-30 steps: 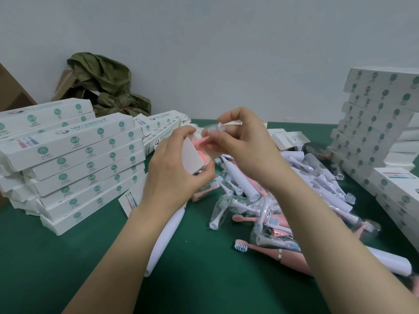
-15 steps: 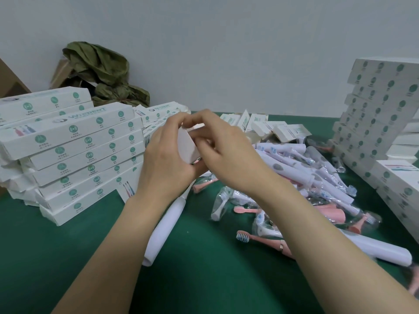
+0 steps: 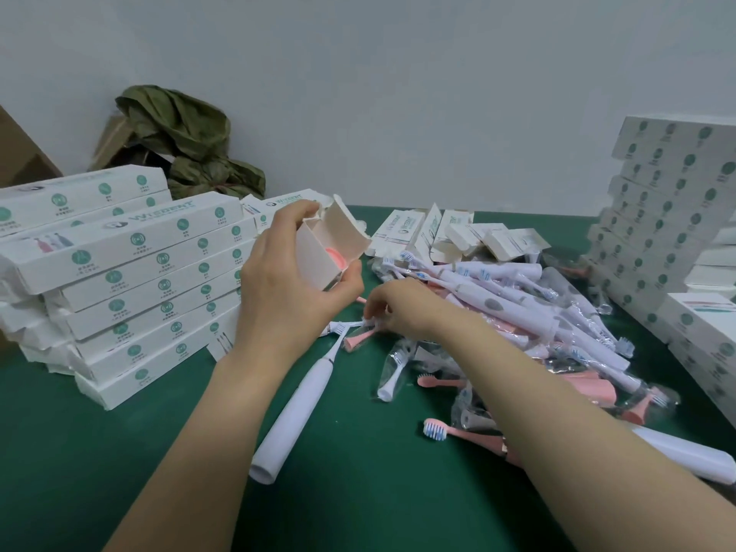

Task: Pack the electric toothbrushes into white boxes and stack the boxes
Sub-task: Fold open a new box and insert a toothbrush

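Observation:
My left hand [image 3: 288, 288] grips a white box [image 3: 320, 253] by its end. The box's flaps stand open and the pink end of a toothbrush shows inside. My right hand [image 3: 400, 308] reaches down to the green table [image 3: 119, 452], its curled fingers pinching a small wrapped brush head [image 3: 368, 322] at the near edge of the pile of white and pink toothbrushes [image 3: 529, 312]. A white toothbrush [image 3: 298, 408] lies on the table under my left wrist. A pink brush head [image 3: 358, 339] lies just below my right fingers.
Packed white boxes are stacked at the left [image 3: 131, 280] and at the right [image 3: 669, 217]. Flat empty cartons [image 3: 450, 233] lie behind the pile. A green bag [image 3: 187, 141] sits on cardboard by the wall. Another pink toothbrush [image 3: 458, 430] lies near my right forearm.
My right hand has left the box's open end and dropped to the pile, where it pinches a wrapped brush head. My left hand still holds the box, whose flaps now stand open.

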Demonstrator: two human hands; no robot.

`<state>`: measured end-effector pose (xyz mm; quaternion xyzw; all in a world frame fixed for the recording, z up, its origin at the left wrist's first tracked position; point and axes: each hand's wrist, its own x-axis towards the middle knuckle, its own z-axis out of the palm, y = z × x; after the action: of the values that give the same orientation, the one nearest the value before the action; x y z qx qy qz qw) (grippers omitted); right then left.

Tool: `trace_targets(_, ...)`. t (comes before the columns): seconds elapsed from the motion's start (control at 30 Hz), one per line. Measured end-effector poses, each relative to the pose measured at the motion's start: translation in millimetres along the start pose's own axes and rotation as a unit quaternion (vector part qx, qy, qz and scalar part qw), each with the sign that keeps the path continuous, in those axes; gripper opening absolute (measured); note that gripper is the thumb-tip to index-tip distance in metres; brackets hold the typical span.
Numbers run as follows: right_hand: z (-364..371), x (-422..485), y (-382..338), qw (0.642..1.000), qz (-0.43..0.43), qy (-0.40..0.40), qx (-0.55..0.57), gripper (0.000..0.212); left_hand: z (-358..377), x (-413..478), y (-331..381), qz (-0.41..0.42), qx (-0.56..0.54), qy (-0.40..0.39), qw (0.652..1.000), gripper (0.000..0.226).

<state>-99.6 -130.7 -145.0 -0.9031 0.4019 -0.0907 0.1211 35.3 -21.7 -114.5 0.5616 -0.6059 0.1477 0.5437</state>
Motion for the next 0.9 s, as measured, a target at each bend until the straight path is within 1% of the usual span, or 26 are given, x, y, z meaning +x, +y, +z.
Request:
trace_targets(0.07, 2, -1, 3, 1.000, -0.013, 0.000, -0.022, 0.023, 0, 0, 0, 0.004, -0.002, 0.001, 1.000, 0.063)
trace_targets(0.13, -2, -6, 3, 1.000, -0.023, 0.008, -0.007, 0.020, 0, 0, -1, 0.004, -0.004, -0.001, 1.000, 0.062)
trace_targets(0.27, -19, -26, 11, 0.992, -0.026, 0.063, 0.102, 0.007, 1, -2, 0, 0.007, -0.004, -0.014, 1.000, 0.063)
trace_targets(0.3, -23, -32, 13, 0.988, -0.021, 0.072, 0.138, 0.006, 2, -4, -1, 0.006, -0.003, -0.017, 1.000, 0.063)
trace_targets(0.33, -25, -36, 14, 0.975, -0.013, 0.087, 0.205, 0.005, 3, -5, -1, 0.005, -0.001, -0.019, 1.000, 0.063)
trace_targets(0.37, -27, -41, 13, 0.944, 0.002, 0.115, 0.310, 0.005, 4, -7, -2, 0.003, -0.001, -0.021, 1.000, 0.063)
trace_targets(0.4, -30, -44, 11, 0.882, 0.018, 0.150, 0.446, 0.006, 5, -8, -2, -0.001, -0.002, -0.022, 1.000, 0.063)
trace_targets(0.43, -35, -47, 8, 0.791, 0.022, 0.175, 0.585, 0.008, 5, -9, -1, -0.004, -0.003, -0.022, 1.000, 0.063)
trace_targets(0.47, -40, -49, 4, 0.698, 0.008, 0.189, 0.691, 0.010, 6, -8, -1, -0.007, -0.004, -0.022, 1.000, 0.064)
trace_targets(0.5, -46, -52, 1, 0.628, -0.014, 0.189, 0.754, 0.010, 6, -8, -1, -0.009, -0.005, -0.025, 1.000, 0.065)
trace_targets(0.53, -51, -54, -4, 0.585, -0.042, 0.176, 0.790, 0.010, 7, -8, -1, -0.008, -0.007, -0.029, 1.000, 0.066)
trace_targets(0.57, -56, -56, -11, 0.570, -0.071, 0.150, 0.805, 0.010, 7, -8, -1, -0.004, -0.008, -0.033, 0.999, 0.066)
trace_targets(0.6, -61, -59, -19, 0.583, -0.095, 0.117, 0.798, 0.011, 8, -8, -1, 0.003, -0.011, -0.038, 0.999, 0.066)
trace_targets(0.63, -65, -63, -27, 0.623, -0.114, 0.090, 0.769, 0.013, 9, -9, -1, 0.008, -0.013, -0.043, 0.999, 0.064)
trace_targets(0.67, -69, -66, -34, 0.685, -0.128, 0.076, 0.713, 0.015, 10, -9, 0, 0.009, -0.013, -0.050, 0.999, 0.063)
trace_targets(0.7, -72, -68, -39, 0.758, -0.134, 0.078, 0.634, 0.016, 11, -9, 1, 0.008, -0.012, -0.054, 0.998, 0.062)
trace_targets(0.73, -76, -71, -42, 0.827, -0.129, 0.097, 0.539, 0.016, 11, -9, 1, 0.006, -0.012, -0.055, 0.998, 0.063)
trace_targets(0.77, -80, -73, -44, 0.878, -0.108, 0.131, 0.447, 0.015, 11, -9, 2, 0.007, -0.014, -0.050, 0.999, 0.063)
trace_targets(0.8, -85, -74, -44, 0.911, -0.079, 0.176, 0.365, 0.015, 10, -8, 2, 0.011, -0.017, -0.043, 0.999, 0.063)
trace_targets(0.83, -89, -76, -44, 0.928, -0.057, 0.218, 0.296, 0.015, 9, -8, 3, 0.016, -0.018, -0.035, 0.999, 0.064)
trace_targets(0.9, -93, -79, -46, 0.941, -0.039, 0.264, 0.207, 0.016, 8, -8, 2, 0.022, -0.016, -0.023, 0.999, 0.066)
